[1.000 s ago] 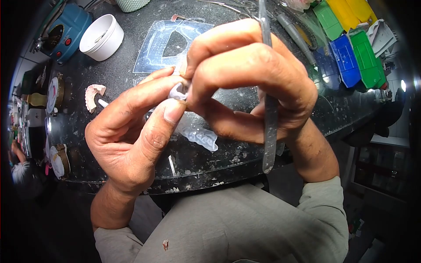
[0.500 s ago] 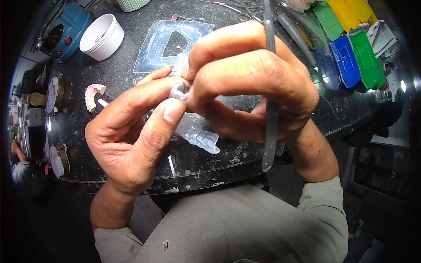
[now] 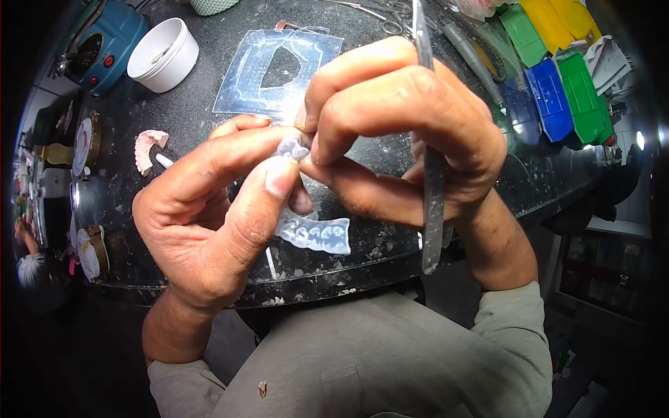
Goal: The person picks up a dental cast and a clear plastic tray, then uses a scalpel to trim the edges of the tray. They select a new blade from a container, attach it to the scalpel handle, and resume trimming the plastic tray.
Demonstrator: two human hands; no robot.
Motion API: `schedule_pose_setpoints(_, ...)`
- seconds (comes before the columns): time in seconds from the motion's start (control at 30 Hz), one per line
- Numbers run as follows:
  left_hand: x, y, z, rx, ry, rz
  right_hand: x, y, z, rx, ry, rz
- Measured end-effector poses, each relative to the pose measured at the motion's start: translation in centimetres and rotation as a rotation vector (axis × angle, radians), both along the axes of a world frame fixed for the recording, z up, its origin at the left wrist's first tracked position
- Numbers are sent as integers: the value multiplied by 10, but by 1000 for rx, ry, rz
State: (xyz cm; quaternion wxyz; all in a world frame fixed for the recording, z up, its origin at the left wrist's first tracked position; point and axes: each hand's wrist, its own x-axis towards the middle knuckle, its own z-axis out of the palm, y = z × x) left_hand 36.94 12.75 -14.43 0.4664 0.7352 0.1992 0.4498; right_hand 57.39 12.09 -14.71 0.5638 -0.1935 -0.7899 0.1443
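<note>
The clear dental aligner point(image 3: 306, 209) is mostly hidden behind the left hand point(image 3: 209, 209) and right hand point(image 3: 397, 132). The metal tool point(image 3: 431, 174) runs past the top edge. At far left, a person point(image 3: 28, 265) is dim and blurred.

Dental lab — plaster tooth cast point(image 3: 149, 148), speckled workbench point(image 3: 390, 244) (tools scattered), colored trays point(image 3: 550, 97)

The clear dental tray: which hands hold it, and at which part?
Both hands, left and right, pinch the clear dental tray at its upper end; the right also grips a metal tool.
</note>
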Motion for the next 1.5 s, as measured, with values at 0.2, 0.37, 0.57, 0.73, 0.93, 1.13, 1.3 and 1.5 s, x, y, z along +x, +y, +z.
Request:
schedule_pose_setpoints(0.2,2,-7,2,-221,11,121,-3,-3,1,-64,52,-43)
schedule_pose_setpoints(0.37,4,-1,-1,5,-15,71,-4,-7,2,-100,53,-32)
schedule_pose_setpoints(0.57,1,-7,5,-122,64,82,-6,-8,1,-126,94,-33)
schedule_pose_setpoints(0.73,0,-6,4,-87,67,97,-2,-4,3,-89,33,-29)
schedule_pose_setpoints(0.93,-5,2,-4,35,53,55,-7,-4,2,-59,83,-44)
schedule_pose_setpoints(1.13,-1,-5,-3,0,52,64,-3,-3,0,-31,94,-58)
schedule_pose_setpoints(1.3,-2,-5,-5,14,73,76,-3,4,3,95,44,-104)
schedule_pose_setpoints(1.5,0,-1,-13,90,-20,70,-4,6,0,202,9,-124)
